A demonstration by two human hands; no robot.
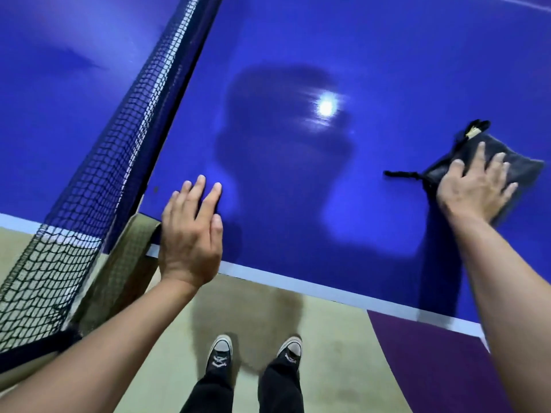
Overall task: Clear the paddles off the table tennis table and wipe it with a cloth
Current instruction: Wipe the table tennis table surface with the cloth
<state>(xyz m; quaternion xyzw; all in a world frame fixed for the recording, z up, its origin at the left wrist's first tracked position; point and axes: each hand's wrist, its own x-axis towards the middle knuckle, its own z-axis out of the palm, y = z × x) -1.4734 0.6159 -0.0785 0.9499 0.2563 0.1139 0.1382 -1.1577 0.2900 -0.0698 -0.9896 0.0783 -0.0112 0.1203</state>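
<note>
Head view, looking down along both forearms. Furthest to the left of the left hand, a dark net (98, 162) runs away across the blue worktop (298, 204) and hangs past its near edge. Between the net and the left hand, an olive-coloured bracket (134, 254) sits at the worktop's edge, just beside the hand's little-finger side.

The left hand (190, 231) lies palm down on the worktop, fingers straight and slightly fanned, holding nothing. Its heel rests over the white edge line (298, 283).

Between the two hands the worktop carries the person's shadow and a bright light reflection (326, 107), which lies further from the person than either hand. Below the hands, on the beige floor (167, 368), stand two dark sneakers (220, 353) with pale toe caps. A purple floor patch (432, 368) lies below the right forearm.

The right hand (474, 189) presses flat on a dark cloth (518, 171), its fingers spread wide over the fabric rather than curled round it. The cloth lies on the worktop, well apart from the left hand, and shows beyond and to the right of the fingertips. A thin dark strap (402, 174) trails from it toward the left hand, and a small tan tag (474, 132) sticks out at its far corner, beyond the fingers.
</note>
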